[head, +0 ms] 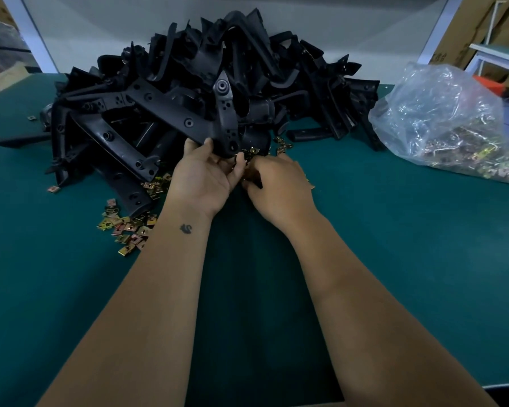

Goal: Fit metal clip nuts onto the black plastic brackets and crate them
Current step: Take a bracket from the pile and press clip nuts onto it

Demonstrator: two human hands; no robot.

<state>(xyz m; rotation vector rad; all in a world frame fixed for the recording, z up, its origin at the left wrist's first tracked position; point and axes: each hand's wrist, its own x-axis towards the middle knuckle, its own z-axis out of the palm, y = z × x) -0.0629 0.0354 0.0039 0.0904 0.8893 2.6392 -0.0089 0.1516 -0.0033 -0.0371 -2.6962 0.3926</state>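
Observation:
My left hand (204, 177) grips the lower corner of a black plastic bracket (188, 113) that leans against the pile. My right hand (276, 186) is curled beside it, at that corner, and pinches a brass-coloured metal clip nut (251, 154) at its fingertips. A big heap of black brackets (247, 63) fills the back of the green table (394, 259). Several loose clip nuts (127, 227) lie left of my left forearm, and more clip nuts (282, 145) lie behind my right hand.
A clear plastic bag (453, 121) with many clip nuts lies at the right. Two stray nuts (53, 188) (31, 117) sit at the left of the pile. Cardboard boxes (482, 27) and a white frame stand behind the table at the right.

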